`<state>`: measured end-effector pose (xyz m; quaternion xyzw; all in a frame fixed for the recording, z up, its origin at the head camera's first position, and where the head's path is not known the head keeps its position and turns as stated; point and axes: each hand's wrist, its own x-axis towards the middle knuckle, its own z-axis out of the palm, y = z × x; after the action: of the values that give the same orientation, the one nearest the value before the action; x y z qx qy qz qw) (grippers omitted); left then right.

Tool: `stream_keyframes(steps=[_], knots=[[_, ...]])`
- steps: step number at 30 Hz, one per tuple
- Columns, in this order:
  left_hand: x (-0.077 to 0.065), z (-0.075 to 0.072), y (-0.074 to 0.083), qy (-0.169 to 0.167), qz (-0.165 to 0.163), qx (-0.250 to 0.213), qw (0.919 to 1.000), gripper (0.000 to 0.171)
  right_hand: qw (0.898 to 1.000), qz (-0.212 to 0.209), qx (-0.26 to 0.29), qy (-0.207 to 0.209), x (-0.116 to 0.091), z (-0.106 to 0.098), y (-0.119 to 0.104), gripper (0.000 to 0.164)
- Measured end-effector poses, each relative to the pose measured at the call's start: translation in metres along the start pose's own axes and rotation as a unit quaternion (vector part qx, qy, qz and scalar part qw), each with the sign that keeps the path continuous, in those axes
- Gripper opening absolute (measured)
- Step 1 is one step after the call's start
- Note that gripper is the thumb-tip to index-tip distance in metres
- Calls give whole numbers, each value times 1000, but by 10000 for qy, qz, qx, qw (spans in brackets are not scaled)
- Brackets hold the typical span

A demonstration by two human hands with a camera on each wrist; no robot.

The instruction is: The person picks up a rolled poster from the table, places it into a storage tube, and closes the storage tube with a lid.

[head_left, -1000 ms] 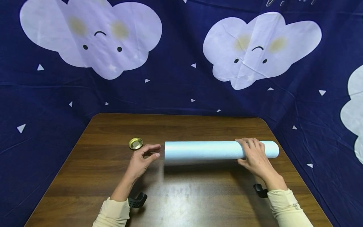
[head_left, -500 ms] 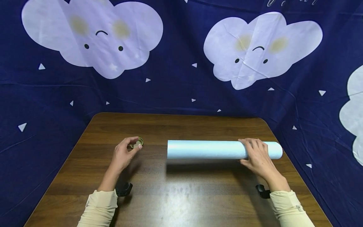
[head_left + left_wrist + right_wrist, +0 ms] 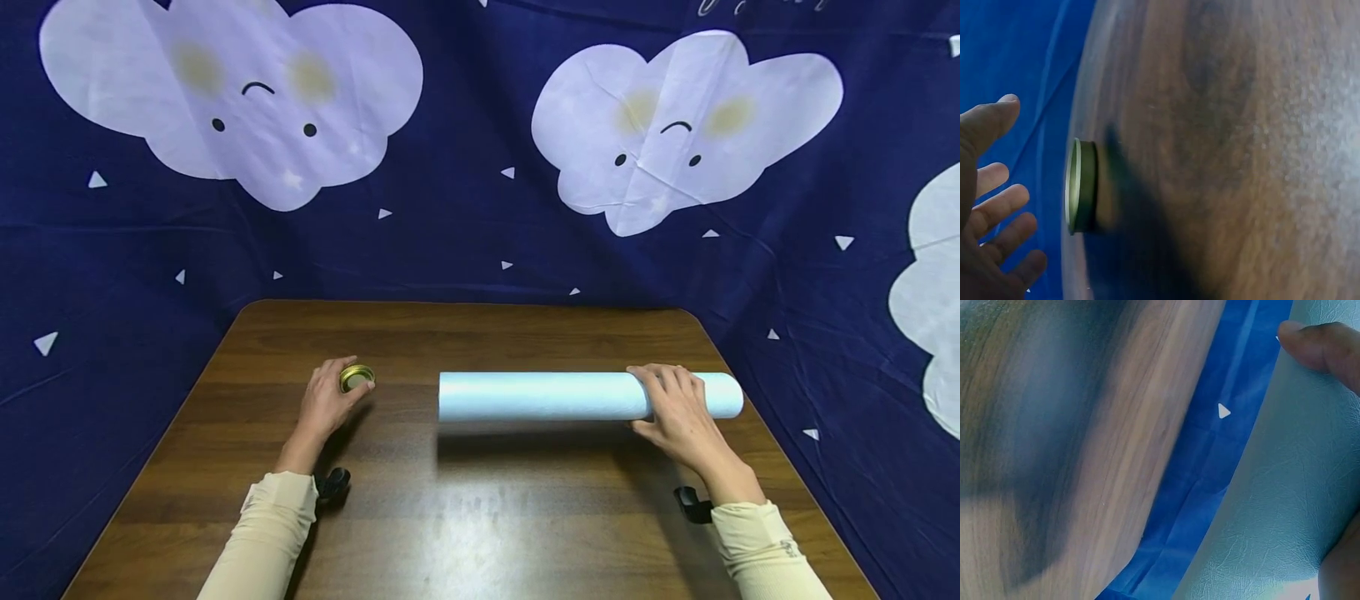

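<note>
Pale blue and finely creased, a long cylinder (image 3: 536, 396) is clasped in the right grip (image 3: 675, 417), fingers curled over the top and thumb on the near side. The hold sits close to the cylinder's right end, probably so that most of its length and the whole left end stay unobstructed. In the right wrist view a strip of navy fabric backdrop (image 3: 465, 233) shows between the cylinder and the brown wood-grain tabletop (image 3: 480, 337), so the cylinder appears raised, roughly level.

The left grip (image 3: 324, 400) is loosely spread and pinches nothing. Just below it, in line with the gap between thumb and fingers and apparently untouched, a shallow round gold-coloured lid (image 3: 357, 380) rests on the tabletop, hollow side up. Thumb on one side and fingers on the other would suit taking it by the rim, in this judgement. The lid lies well apart from the cylinder's left end.

Further out: cream sleeves (image 3: 262, 521), a black curved fitting (image 3: 333, 483) by each wrist, and pale clouds printed on the backdrop
</note>
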<state>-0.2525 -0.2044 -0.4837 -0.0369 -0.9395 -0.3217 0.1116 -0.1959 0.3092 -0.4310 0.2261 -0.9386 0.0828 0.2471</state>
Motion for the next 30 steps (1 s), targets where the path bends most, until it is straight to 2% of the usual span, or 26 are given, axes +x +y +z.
stream_keyframes(steps=[5,14,25,30], knots=[[4,9,-8,-124,-82,143,9998,61,10000,-3,-13,8,-1,-1,0,81],[8,18,-14,-307,-209,352,9987,68,10000,39,-48,13,-3,-2,1,82],[10,20,-16,-356,-347,624,9968,71,9999,73,-89,-34,-4,-3,2,81],[12,21,-15,-512,-524,817,9940,77,9999,113,-95,-49,-5,-5,1,81]])
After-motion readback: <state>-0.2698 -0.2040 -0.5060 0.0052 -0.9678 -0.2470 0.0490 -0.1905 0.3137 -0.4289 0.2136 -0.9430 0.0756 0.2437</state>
